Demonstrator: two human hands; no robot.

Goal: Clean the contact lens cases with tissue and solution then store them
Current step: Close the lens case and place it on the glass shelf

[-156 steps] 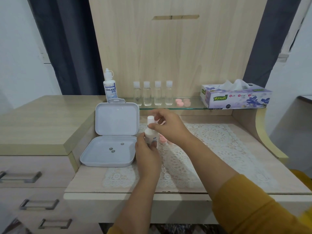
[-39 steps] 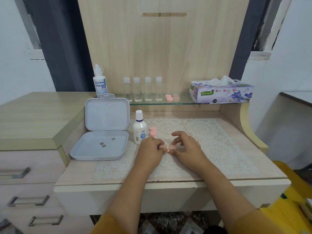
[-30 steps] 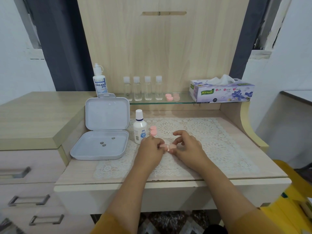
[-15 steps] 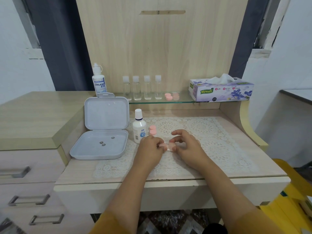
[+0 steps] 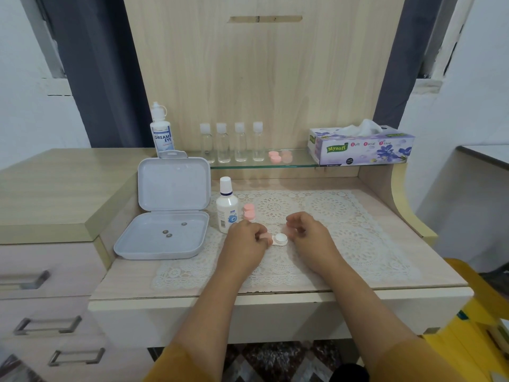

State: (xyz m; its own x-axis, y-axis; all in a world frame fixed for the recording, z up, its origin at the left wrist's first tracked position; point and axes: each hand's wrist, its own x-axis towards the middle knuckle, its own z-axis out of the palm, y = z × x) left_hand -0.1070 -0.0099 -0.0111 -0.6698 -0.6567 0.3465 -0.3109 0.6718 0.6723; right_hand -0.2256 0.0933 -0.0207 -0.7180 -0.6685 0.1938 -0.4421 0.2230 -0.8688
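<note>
I have the left hand (image 5: 243,239) pinching the left end of the contact lens case (image 5: 275,239), which lies on the lace mat (image 5: 358,244) about mid-desk, toward the front edge; its right well shows white and uncovered. The right hand (image 5: 305,232) is just beside the case with fingers curled, and something pale pink seems pinched at its fingertips, most likely the cap from that well, though I can't tell for sure. My worry is that small cap: set down carelessly on the patterned lace it could roll toward the front edge and drop off. The solution bottle (image 5: 226,208) stands just behind my left hand; a backward nudge of the knuckles could tip it onto the second pink case (image 5: 249,212) beside it. The open well could pick up lint if the case flips on the lace. The tissue box (image 5: 360,146) sits on the glass shelf (image 5: 297,163) at the back right, so reaching it means crossing over the open case. The grey storage box (image 5: 165,238) lies open at the left edge.
</note>
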